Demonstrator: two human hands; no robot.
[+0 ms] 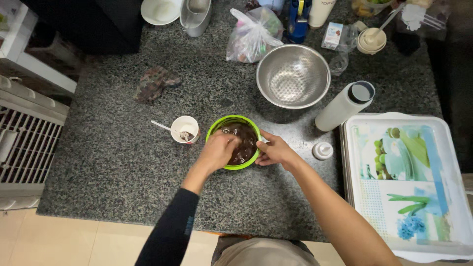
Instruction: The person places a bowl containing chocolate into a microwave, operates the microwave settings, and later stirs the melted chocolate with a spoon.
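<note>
Grey speckled granite counter (123,162) fills most of the frame, tiled floor along the bottom edge. Green bowl (235,142) sits just left of centre, full of dark brown mix. Left hand (219,150), black sleeve, is down inside the bowl, fingers curled together in the mix; can't tell whether they grip anything. Right hand (274,150), bare arm, is clamped on the bowl's right rim, thumb on the edge. Small white cup (185,129) with a white spoon (161,126) stands just left of the bowl, near but apart. Empty steel colander (293,75) is above right of the bowl. White bottle (345,106) lies tilted right of that, its small white cap (322,150) on the counter just beside the right hand. White tray (409,182) with a printed lid takes the right side. Crumpled rag (155,83) upper left, knotted plastic bag (253,35) at top centre.
</note>
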